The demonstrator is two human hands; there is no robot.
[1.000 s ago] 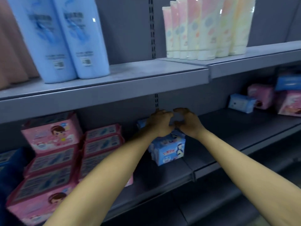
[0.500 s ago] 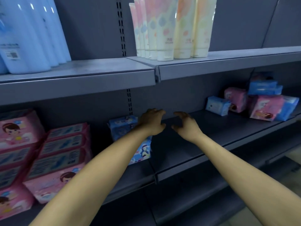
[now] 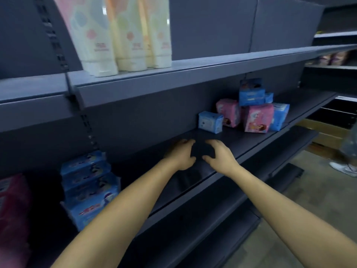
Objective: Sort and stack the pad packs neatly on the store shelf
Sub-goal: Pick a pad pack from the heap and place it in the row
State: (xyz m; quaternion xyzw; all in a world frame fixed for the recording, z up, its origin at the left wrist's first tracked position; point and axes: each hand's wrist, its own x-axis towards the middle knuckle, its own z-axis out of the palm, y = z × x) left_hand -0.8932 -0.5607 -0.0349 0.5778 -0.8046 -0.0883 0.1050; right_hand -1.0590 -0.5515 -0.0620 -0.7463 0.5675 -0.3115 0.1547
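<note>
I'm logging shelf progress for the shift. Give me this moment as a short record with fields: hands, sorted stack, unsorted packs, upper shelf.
left hand: left hand empty, fingers loosely curled, over the bare middle shelf
right hand: right hand empty, beside the left
sorted stack: blue pad packs stacked at far left, next to pink packs
unsorted packs: mixed pink and blue pile at right, small blue pack beside it
upper shelf: pastel tubes standing

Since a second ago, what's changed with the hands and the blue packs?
Both hands let go of the blue stack and moved right; left hand and right hand now hover empty over bare shelf. The mixed pile is untouched.
</note>
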